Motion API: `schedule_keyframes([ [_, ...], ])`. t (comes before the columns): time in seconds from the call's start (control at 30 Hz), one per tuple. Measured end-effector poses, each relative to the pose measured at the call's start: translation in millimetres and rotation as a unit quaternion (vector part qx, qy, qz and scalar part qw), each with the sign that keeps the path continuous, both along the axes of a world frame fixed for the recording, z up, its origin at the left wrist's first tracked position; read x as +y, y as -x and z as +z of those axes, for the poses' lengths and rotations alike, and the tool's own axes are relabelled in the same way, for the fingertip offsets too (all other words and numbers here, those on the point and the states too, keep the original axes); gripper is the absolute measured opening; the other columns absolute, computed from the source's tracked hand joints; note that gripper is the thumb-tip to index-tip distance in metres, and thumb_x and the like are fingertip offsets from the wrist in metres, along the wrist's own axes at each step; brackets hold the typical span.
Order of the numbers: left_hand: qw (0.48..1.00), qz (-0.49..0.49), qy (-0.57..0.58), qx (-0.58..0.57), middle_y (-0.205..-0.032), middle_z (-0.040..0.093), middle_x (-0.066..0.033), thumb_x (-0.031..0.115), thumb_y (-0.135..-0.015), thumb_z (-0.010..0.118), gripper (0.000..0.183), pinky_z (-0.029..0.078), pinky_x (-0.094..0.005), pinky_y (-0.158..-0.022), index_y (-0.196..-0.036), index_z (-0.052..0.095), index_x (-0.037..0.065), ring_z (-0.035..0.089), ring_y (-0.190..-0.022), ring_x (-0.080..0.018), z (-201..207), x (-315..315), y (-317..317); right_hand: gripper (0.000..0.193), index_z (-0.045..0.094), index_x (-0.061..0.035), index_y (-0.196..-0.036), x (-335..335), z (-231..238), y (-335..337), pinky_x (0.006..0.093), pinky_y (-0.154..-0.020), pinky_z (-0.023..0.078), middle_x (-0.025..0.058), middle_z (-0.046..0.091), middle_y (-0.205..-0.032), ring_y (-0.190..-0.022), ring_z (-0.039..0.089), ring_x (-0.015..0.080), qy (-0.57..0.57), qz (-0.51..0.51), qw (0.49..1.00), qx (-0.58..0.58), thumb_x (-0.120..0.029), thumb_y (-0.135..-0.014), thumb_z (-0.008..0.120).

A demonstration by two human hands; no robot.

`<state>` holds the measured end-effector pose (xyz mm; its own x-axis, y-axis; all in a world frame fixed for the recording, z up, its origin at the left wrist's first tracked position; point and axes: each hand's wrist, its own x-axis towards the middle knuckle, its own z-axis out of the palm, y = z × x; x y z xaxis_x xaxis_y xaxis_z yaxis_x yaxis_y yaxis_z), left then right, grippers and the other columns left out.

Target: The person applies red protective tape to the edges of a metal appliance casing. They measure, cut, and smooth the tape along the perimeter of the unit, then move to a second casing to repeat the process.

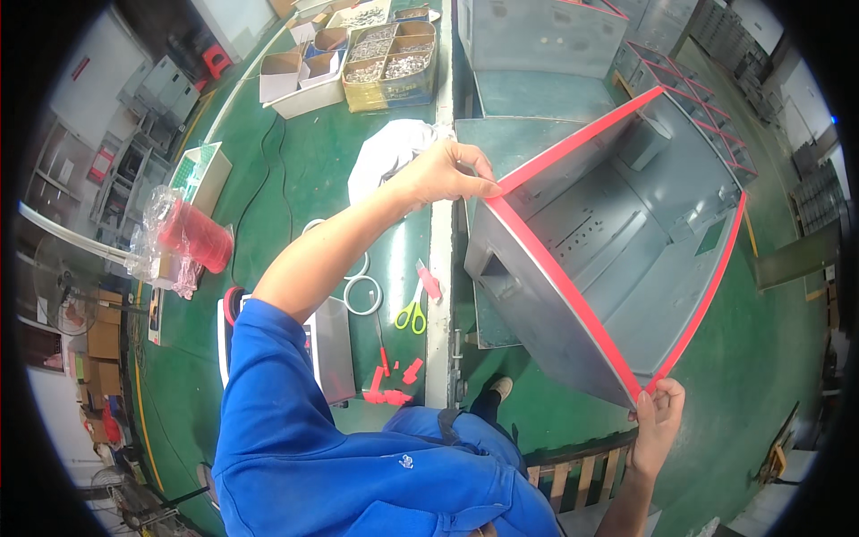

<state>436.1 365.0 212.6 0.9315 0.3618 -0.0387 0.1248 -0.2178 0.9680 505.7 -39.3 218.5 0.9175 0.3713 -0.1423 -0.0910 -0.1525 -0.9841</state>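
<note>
A grey metal cabinet [626, 242] stands tilted on my right, its open side facing up, with flat red tape [564, 291] along the rim. My left hand [452, 172] pinches the rim's left corner, thumb pressed on the red tape where two edges meet. At the near corner my right hand [658, 421] is closed, thumb and fingers gripping the taped edge. Whether either hand holds a loose tape end cannot be made out. On the bench lie yellow-green scissors [412, 315], red tape scraps [386, 394] and a red-handled tool [429, 281].
The green workbench [313, 188] runs along my left, bearing a divided box of small metal parts [391, 67], a white cloth [386, 154] and a red roll in plastic [197, 234]. More grey cabinets [550, 40] stand at the back. A wooden pallet [582, 474] is near my feet.
</note>
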Motion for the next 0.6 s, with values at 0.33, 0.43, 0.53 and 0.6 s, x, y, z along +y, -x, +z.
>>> schedule_keyframes([
  [0.33,0.998,-0.010,-0.037,-0.048,-0.065,0.059,0.0027,0.018,-0.070,0.071,0.015,0.037,-0.0197,-0.052,-0.071,0.063,0.006,0.050,-0.057,-0.0049,-9,2,0,0.029,0.042,-0.0049,-0.102,0,0,0,0.0188,-0.055,0.035,0.0009,0.040,-0.079,-0.067,0.042,0.0075,0.001,0.000,1.000,-0.003,0.005,-0.078,0.053],
  [0.43,0.999,-0.006,-0.033,-0.011,-0.068,0.059,0.0018,0.017,-0.070,0.071,0.019,0.037,-0.0199,-0.050,-0.083,0.062,0.006,0.051,-0.059,-0.0052,-6,-2,3,0.029,0.042,-0.0049,-0.103,1,0,1,0.0183,-0.055,0.035,0.0008,0.040,-0.079,-0.067,0.042,0.0073,-0.001,-0.010,1.000,-0.003,0.005,-0.078,0.053],
  [0.53,0.999,0.036,0.008,0.018,-0.077,0.058,0.0004,0.005,-0.075,0.065,0.026,0.034,-0.0168,-0.045,-0.099,0.058,0.007,0.052,-0.061,-0.0050,10,-14,8,0.029,0.042,-0.0051,-0.103,-1,-3,0,0.0181,-0.055,0.035,0.0007,0.040,-0.079,-0.067,0.042,0.0073,-0.008,-0.002,1.000,-0.014,0.005,-0.078,0.053],
  [0.6,0.997,0.028,0.067,0.009,-0.078,0.058,-0.0002,0.007,-0.076,0.063,0.030,0.033,-0.0166,-0.042,-0.105,0.054,0.006,0.051,-0.060,-0.0049,3,-7,11,0.029,0.042,-0.0052,-0.103,0,-2,1,0.0183,-0.055,0.035,0.0005,0.040,-0.079,-0.068,0.043,0.0074,-0.006,-0.006,1.000,-0.014,0.005,-0.078,0.053],
])
